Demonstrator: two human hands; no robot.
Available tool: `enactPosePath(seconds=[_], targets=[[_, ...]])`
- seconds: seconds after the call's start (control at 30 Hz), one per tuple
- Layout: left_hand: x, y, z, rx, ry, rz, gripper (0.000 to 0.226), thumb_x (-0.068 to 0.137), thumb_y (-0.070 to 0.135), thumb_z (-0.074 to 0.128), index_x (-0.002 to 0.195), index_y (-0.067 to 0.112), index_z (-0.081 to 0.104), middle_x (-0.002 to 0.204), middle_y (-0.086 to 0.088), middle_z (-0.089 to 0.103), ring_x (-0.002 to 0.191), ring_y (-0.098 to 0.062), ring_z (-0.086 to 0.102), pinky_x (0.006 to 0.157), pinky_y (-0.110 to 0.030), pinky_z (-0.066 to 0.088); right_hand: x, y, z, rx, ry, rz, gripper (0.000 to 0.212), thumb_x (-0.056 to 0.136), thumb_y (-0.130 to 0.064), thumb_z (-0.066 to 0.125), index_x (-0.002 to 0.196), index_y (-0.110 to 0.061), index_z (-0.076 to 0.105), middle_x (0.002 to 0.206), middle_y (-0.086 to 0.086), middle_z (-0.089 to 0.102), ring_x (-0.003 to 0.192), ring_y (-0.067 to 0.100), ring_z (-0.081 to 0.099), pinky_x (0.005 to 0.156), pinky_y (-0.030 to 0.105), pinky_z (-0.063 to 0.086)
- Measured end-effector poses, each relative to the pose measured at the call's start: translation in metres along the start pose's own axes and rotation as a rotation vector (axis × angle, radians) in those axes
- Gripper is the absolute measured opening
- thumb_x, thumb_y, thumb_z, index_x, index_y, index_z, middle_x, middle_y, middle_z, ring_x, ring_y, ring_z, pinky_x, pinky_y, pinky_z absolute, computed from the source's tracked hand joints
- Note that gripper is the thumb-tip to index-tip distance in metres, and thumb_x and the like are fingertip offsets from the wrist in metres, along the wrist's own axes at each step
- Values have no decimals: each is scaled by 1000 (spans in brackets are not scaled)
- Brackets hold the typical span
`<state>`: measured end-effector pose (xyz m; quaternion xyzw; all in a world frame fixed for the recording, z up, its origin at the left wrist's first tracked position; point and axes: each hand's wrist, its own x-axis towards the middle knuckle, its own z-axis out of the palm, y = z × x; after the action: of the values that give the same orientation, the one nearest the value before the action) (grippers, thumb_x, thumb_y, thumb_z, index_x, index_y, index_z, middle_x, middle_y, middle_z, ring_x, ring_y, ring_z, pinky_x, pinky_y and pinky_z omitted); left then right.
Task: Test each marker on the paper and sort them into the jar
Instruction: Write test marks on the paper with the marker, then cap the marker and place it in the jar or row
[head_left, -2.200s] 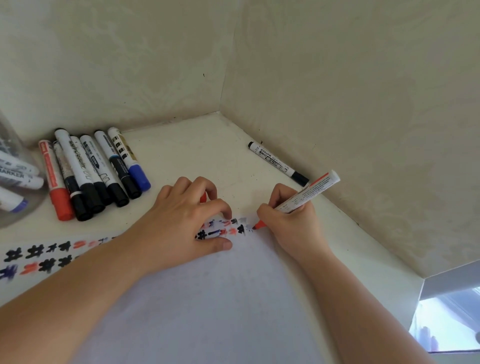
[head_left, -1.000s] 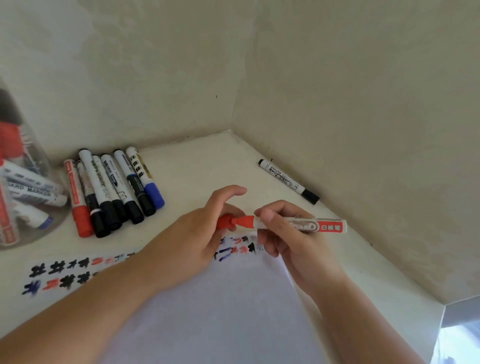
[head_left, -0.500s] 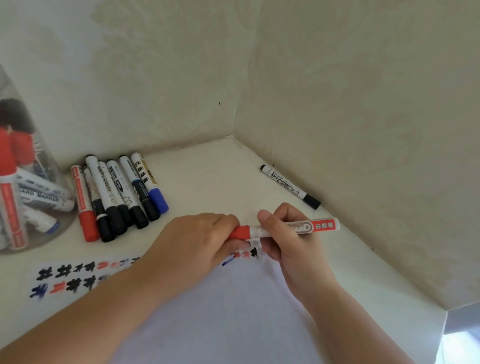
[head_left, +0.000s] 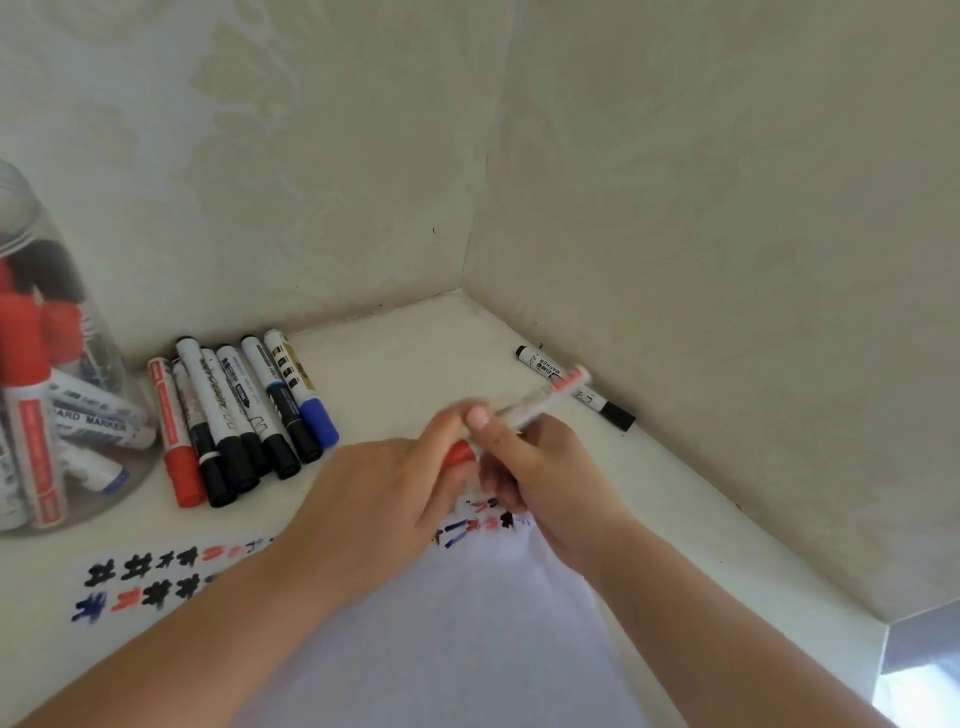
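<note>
Your right hand (head_left: 540, 467) grips the barrel of the red marker (head_left: 535, 402), which slants up and away toward the wall, blurred along its length; your left hand (head_left: 384, 499) pinches its red cap (head_left: 460, 453) where the two hands meet, and you cannot tell from the blur whether the cap is fully seated. Left of your left hand a row of loose markers (head_left: 239, 415) lies side by side on the desk (head_left: 415, 364), caps toward you: one red, several black, one blue. Further left stands the clear jar (head_left: 57, 374), cut off by the frame edge, with red, black and blue markers inside, their print partly legible. Beyond your right hand a thin black marker (head_left: 574, 387) lies along the foot of the wall, its middle crossed by the red marker's tail. Under both hands lies the white paper (head_left: 457, 623), with rows of black, red and blue test marks along its far edge; your left forearm covers the middle of those rows and your hands hide more. The desk is cream-white and sits in a corner between two pale patterned walls (head_left: 675, 182). At the lower right a bright opening is cut off.
</note>
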<state>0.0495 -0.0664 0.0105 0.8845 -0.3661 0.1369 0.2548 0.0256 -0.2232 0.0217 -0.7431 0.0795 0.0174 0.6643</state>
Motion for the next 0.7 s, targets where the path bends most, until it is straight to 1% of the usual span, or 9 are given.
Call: enactPosePath(seconds=[0.07,0.13,0.2,0.27,0.33,0.4,0.53,0.63,0.7], targets=[[4,-7,-10,51,75,-92,40,92,36,30,130,27,41,39,13,29,28,-8,35,28,-22,29,14,-2,-11,-158,37,45,42,65,-57,72,85,-21,61,53,-6,57,44,6,45,50,21,36],[7,-20,-17,122,140,-180,36,92,31,35,123,28,53,35,13,26,24,-7,28,27,-17,23,27,0,-26,-385,151,27,29,75,-47,71,92,-26,60,65,-9,57,55,5,49,54,20,36],[9,-34,-18,177,175,-257,29,93,28,44,115,26,62,33,9,32,25,-10,31,33,-15,25,39,6,-41,-713,261,-39,21,84,-34,64,102,-24,60,87,-5,56,73,9,50,61,23,37],[11,-41,-13,224,147,-278,28,90,29,51,112,18,64,38,0,45,32,-20,43,42,-22,34,46,14,-52,-1050,342,-86,32,89,-26,56,120,-18,57,113,3,54,100,19,48,78,29,38],[14,-45,-5,301,77,-254,38,85,38,53,110,11,64,52,-7,58,50,-26,56,57,-33,40,50,20,-58,-1290,387,-100,41,92,-24,49,132,-15,47,127,7,49,115,28,41,90,35,34],[16,-47,1,364,50,-237,40,83,42,56,103,9,67,63,-12,64,64,-30,61,65,-37,39,50,25,-59,-1410,420,-103,44,94,-24,43,137,-15,39,131,7,49,117,30,40,92,36,31],[15,-46,3,514,-9,-281,35,81,38,58,80,6,72,67,-13,61,69,-31,55,66,-38,32,51,29,-59,-1555,459,-138,37,93,-14,39,130,-11,41,123,9,52,108,30,45,85,35,32],[14,-46,2,540,-11,-338,38,82,40,58,83,4,71,73,-16,61,74,-32,54,67,-39,31,50,26,-61,-1618,488,-107,26,91,-10,39,117,-7,46,115,12,53,102,30,47,79,34,32],[14,-43,0,476,41,-289,32,80,34,63,88,4,70,75,-15,60,75,-33,55,67,-42,35,47,25,-63,-1630,453,-107,28,90,-4,37,116,-7,46,114,11,55,102,29,48,78,32,33]])
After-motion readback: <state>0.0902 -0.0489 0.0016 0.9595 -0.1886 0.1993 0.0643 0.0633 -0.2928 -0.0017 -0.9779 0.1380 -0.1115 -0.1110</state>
